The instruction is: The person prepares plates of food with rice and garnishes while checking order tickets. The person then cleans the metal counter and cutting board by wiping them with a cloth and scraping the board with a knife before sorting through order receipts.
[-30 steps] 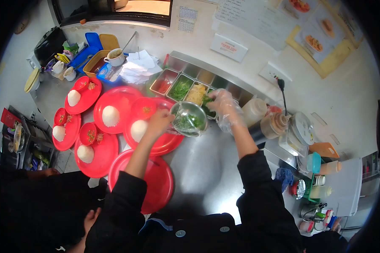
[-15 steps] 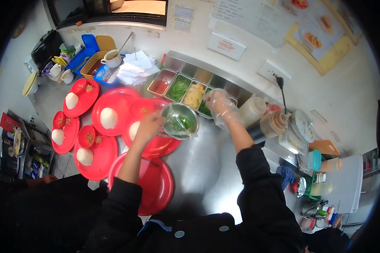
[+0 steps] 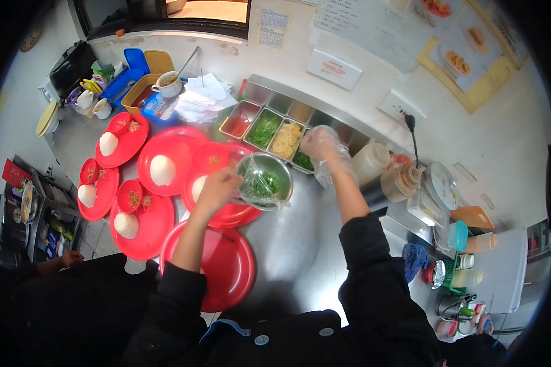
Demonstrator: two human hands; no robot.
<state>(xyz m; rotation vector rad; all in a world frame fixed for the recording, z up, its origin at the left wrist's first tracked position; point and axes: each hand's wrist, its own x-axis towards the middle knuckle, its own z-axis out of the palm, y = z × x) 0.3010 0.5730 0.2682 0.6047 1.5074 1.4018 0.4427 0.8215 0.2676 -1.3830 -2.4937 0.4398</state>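
Note:
My left hand (image 3: 221, 188) is bare, its fingers closed at the left rim of a steel bowl (image 3: 289, 177). Chopped green herbs (image 3: 263, 183) lie in the bowl, partly behind clear plastic film. My right hand (image 3: 322, 147), in a clear plastic glove, reaches over the row of steel food pans. Its fingers are bunched above the pan of chopped greens (image 3: 303, 160); whatever they pinch is hidden. Beside that pan are shredded yellow food (image 3: 286, 140), sliced greens (image 3: 264, 129) and red pieces (image 3: 241, 120).
Red plates (image 3: 142, 227) with rice mounds (image 3: 126, 226) and small red bowls (image 3: 130, 194) fill the left. A bare red plate (image 3: 236, 269) lies near me. Squeeze bottles (image 3: 371, 160) stand right of the pans. Another person's hand (image 3: 72, 259) shows at lower left.
The whole view has shifted slightly. My right hand has turned a little over the chopped greens pan. My left hand stays at the bowl's rim.

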